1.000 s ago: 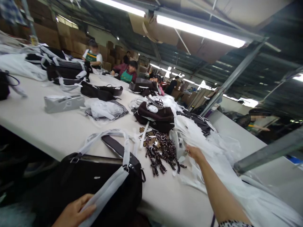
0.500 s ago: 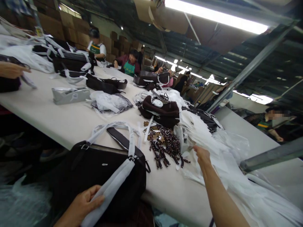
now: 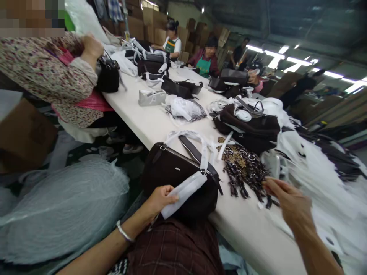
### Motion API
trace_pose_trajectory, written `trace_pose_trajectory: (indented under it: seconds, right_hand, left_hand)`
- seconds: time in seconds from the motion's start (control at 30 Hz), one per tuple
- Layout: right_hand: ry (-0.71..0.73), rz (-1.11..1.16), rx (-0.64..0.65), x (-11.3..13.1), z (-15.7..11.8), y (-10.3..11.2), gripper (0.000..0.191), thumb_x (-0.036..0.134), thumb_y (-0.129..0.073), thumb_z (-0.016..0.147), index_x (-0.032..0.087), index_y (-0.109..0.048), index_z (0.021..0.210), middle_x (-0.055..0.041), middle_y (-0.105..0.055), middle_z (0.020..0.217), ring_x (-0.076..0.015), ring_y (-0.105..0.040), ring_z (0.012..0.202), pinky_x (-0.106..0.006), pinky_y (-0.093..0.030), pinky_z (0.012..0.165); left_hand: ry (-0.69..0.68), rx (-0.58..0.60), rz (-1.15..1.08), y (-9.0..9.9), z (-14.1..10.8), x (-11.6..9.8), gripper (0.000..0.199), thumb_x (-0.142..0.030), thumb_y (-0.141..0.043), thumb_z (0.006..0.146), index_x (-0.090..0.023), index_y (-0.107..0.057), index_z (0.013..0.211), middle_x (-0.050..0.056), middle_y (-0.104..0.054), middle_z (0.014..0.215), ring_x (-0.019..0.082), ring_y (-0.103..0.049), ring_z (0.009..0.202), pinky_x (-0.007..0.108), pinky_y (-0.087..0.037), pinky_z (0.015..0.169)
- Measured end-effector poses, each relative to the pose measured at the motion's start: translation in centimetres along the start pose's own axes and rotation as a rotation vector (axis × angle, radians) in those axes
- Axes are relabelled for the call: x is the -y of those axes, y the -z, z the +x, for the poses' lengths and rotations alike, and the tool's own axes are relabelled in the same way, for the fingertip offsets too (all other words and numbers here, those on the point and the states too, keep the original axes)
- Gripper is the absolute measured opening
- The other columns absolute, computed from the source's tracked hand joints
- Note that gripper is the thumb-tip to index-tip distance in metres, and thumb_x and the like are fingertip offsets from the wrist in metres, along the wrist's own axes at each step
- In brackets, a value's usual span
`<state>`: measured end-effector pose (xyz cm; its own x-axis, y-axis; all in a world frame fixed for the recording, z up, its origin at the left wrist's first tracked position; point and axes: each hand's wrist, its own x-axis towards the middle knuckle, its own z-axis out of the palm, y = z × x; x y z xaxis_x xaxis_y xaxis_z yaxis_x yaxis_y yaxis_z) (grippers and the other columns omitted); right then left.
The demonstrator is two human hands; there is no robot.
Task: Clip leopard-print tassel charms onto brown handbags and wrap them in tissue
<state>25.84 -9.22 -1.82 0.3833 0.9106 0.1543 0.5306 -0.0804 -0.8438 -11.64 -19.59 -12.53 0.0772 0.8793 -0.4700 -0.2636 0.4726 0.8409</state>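
A dark handbag [image 3: 172, 172] rests at the table's near edge, its looped handles wrapped in white material. My left hand [image 3: 162, 200] pinches a white wrapped strip [image 3: 185, 194] that hangs from the ring at the bag's right side. My right hand [image 3: 289, 198] is over the table, its thumb and fingers drawn together at the right edge of a pile of dark straps with metal rings [image 3: 243, 168]. Whether anything small is between those fingers cannot be made out.
More dark bags [image 3: 249, 126] and white sheets [image 3: 321, 168] lie on the table [image 3: 134, 116]. A person in a floral top [image 3: 57, 80] works at the left. A large roll of clear wrap [image 3: 69, 210] stands on the floor at left.
The view has swung left, bringing the person in the floral top and the wrap roll into sight. My right hand has moved from the white sheets to the strap pile. My left hand keeps its hold.
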Motion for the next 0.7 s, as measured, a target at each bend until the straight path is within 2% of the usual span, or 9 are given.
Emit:
trace_pose_trajectory:
  seconds: [0.03,0.13,0.17,0.23,0.3,0.37,0.53,0.7]
  right_hand:
    - [0.002,0.054,0.194,2.1,-2.5,-2.2,0.040,0.047,-0.076,0.067,0.019,-0.075,0.095,-0.0117,-0.072,0.080,-0.0224,-0.066,0.068,-0.039,-0.055,0.065]
    - [-0.004,0.219,0.673,7.5,-10.1,-8.9,0.031,0.042,-0.070,0.077,0.017,-0.073,0.095,-0.0055,-0.070,0.074,-0.0156,-0.061,0.059,-0.029,-0.052,0.055]
    - [-0.029,0.252,0.791,8.6,-12.2,-10.7,0.027,0.040,-0.067,0.079,0.017,-0.072,0.094,-0.0040,-0.069,0.073,-0.0141,-0.059,0.056,-0.027,-0.051,0.051]
    - [-0.046,0.259,0.916,9.7,-15.1,-13.4,0.022,0.034,-0.064,0.080,0.017,-0.068,0.094,-0.0002,-0.066,0.067,-0.0111,-0.055,0.050,-0.023,-0.048,0.046]
    - [-0.072,0.250,0.950,9.5,-16.0,-15.0,0.029,0.029,-0.063,0.079,0.018,-0.060,0.105,0.0033,-0.064,0.064,-0.0110,-0.055,0.047,-0.022,-0.047,0.044]
    - [-0.092,0.229,0.945,8.7,-15.7,-15.8,0.039,0.027,-0.064,0.077,0.019,-0.050,0.113,0.0056,-0.064,0.063,-0.0126,-0.056,0.047,-0.023,-0.048,0.042]
    - [-0.069,0.128,0.879,7.0,-14.5,-16.7,0.026,0.027,-0.062,0.076,0.022,-0.044,0.094,0.0070,-0.062,0.058,-0.0132,-0.058,0.045,-0.023,-0.048,0.041]
    - [-0.039,0.003,0.806,6.8,-14.8,-17.0,0.021,0.030,-0.062,0.076,0.024,-0.043,0.080,0.0060,-0.061,0.055,-0.0151,-0.060,0.045,-0.022,-0.046,0.038]
  left_hand:
    - [-0.010,-0.009,0.016,-0.1,0.0,0.0,0.046,-0.044,-0.082,0.052,-0.014,-0.059,0.078,-0.004,-0.058,0.065,0.010,-0.048,0.057,0.021,-0.033,0.053]
    - [-0.053,-0.022,0.090,-0.3,-0.2,-0.4,0.041,-0.044,-0.078,0.056,-0.014,-0.060,0.078,-0.003,-0.059,0.065,0.011,-0.049,0.058,0.022,-0.034,0.054]
    - [-0.078,-0.025,0.120,-0.4,-0.4,-0.6,0.040,-0.043,-0.077,0.058,-0.014,-0.061,0.079,-0.002,-0.060,0.066,0.012,-0.050,0.059,0.022,-0.035,0.054]
    - [-0.131,-0.029,0.169,-0.5,-0.6,-0.9,0.036,-0.040,-0.075,0.061,-0.013,-0.063,0.081,-0.001,-0.062,0.068,0.013,-0.052,0.062,0.023,-0.036,0.056]
    - [-0.171,-0.043,0.219,-0.6,-1.0,-1.3,0.032,-0.038,-0.074,0.064,-0.013,-0.064,0.081,-0.001,-0.062,0.070,0.014,-0.053,0.064,0.023,-0.037,0.057]
    - [-0.205,-0.064,0.279,-0.7,-1.3,-1.7,0.030,-0.039,-0.072,0.068,-0.013,-0.065,0.081,-0.001,-0.063,0.070,0.015,-0.054,0.065,0.023,-0.037,0.057]
    - [-0.315,-0.111,0.385,-0.8,-1.8,-2.2,0.030,-0.044,-0.067,0.075,-0.014,-0.068,0.082,0.001,-0.068,0.076,0.018,-0.058,0.072,0.024,-0.040,0.062]
    - [-0.337,-0.127,0.398,-0.9,-1.9,-2.2,0.019,-0.032,-0.063,0.076,-0.014,-0.067,0.080,0.001,-0.067,0.076,0.017,-0.058,0.071,0.024,-0.040,0.063]
